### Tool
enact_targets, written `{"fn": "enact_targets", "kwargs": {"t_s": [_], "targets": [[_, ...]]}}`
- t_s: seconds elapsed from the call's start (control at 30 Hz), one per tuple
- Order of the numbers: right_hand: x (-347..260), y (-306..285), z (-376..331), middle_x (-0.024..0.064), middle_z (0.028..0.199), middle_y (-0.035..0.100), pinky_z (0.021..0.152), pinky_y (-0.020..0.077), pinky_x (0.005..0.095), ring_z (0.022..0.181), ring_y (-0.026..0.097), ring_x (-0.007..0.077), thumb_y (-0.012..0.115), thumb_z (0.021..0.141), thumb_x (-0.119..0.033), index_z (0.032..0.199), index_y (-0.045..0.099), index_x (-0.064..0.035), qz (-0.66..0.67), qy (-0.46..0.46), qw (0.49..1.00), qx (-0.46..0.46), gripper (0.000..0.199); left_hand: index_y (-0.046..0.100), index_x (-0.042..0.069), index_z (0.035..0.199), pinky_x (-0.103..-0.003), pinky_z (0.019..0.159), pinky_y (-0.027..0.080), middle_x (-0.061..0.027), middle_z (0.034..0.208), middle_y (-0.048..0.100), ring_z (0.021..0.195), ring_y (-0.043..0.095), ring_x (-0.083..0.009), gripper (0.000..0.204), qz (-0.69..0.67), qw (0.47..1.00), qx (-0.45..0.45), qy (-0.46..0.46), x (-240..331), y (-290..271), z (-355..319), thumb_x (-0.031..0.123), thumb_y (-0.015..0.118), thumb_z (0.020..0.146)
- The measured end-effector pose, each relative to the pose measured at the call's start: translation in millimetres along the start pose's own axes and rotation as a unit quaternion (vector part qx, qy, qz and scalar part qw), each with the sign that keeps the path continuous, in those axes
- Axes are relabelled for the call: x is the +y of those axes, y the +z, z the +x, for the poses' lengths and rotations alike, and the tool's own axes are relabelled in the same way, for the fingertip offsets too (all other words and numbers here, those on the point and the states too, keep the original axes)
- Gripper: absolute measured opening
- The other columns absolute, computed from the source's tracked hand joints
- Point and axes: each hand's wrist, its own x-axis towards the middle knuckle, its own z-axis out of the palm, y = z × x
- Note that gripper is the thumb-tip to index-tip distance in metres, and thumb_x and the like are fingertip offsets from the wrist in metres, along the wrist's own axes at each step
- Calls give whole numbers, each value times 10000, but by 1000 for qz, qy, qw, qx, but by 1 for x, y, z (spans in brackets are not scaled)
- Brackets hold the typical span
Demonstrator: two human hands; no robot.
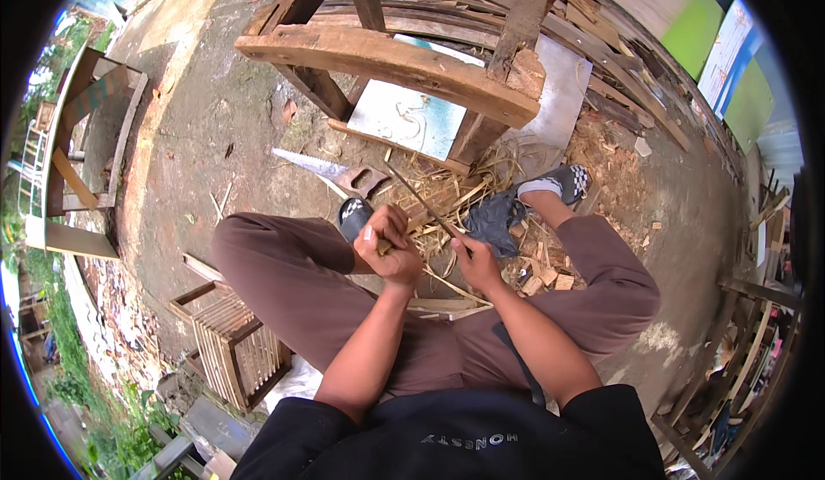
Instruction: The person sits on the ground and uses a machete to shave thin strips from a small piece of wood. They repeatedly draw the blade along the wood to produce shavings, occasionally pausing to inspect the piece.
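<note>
My right hand (475, 261) is closed round the near end of a long, thin, dark blade-like strip (423, 201). The strip slants up and left over the shavings; I cannot tell its exact kind. Close by on the left, my left hand (391, 246) is curled into a fist, with a small pale sliver showing between its fingers. What it holds is mostly hidden. On the ground beyond the hands lies a handsaw (335, 173) with a wooden handle, touching or close to my left shoe (354, 215).
A wooden frame (378, 57) stands ahead, with a painted board (408, 97) beneath. Wood shavings (490, 175), a black plastic bag (496, 222) and wood offcuts (541, 272) lie between my feet. A slatted wooden crate (232, 342) sits by my left leg. Planks (619, 76) are piled behind.
</note>
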Motion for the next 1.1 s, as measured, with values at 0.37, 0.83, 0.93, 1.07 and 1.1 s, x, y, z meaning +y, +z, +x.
{"fn": "enact_targets", "kwargs": {"t_s": [0.37, 0.83, 0.93, 1.07, 1.1], "targets": [[-2, -2, 15, 276, 876, 674, 770, 513, 475, 920, 678, 438, 514, 1008, -414, 1316, 636, -168, -43, 80, 996, -24, 412, 316, 43, 527, -320, 555, 285, -65, 545, 335, 562, 341, -179, 440, -30, 998, 34, 34, -6, -17, 25, 223, 367, 925], [-20, -5, 15, 260, 1046, 694, 868, 515, 393, 1040, 677, 385, 488, 1023, -393, 1305, 636, -104, -50, 45, 997, -36, 430, 331, 26, 509, -315, 554, 295, -81, 551, 365, 555, 373, -182, 479, 45, 995, 64, 58, -4, -32, 29, 252, 341, 932], [-29, -5, 10, 251, 1140, 671, 922, 501, 412, 1106, 628, 413, 488, 1021, -383, 1352, 603, -152, -49, -6, 998, -50, 420, 323, 27, 510, -315, 550, 293, -80, 549, 358, 558, 375, -182, 486, 97, 990, 79, 65, -3, -34, 31, 265, 329, 933], [-41, -6, 9, 256, 1171, 662, 943, 500, 399, 1154, 611, 413, 488, 1029, -337, 1358, 599, -141, -49, 31, 996, -61, 398, 322, 25, 518, -315, 550, 293, -79, 549, 345, 563, 373, -179, 488, 101, 989, 66, 79, -7, -31, 29, 281, 314, 934], [-38, -8, 11, 258, 1173, 660, 943, 500, 399, 1159, 605, 415, 489, 1031, -325, 1356, 599, -133, -73, 86, 991, -74, 393, 322, 24, 519, -314, 551, 294, -78, 550, 342, 564, 373, -179, 489, 112, 988, 67, 78, -6, -35, 25, 284, 311, 934]]}}
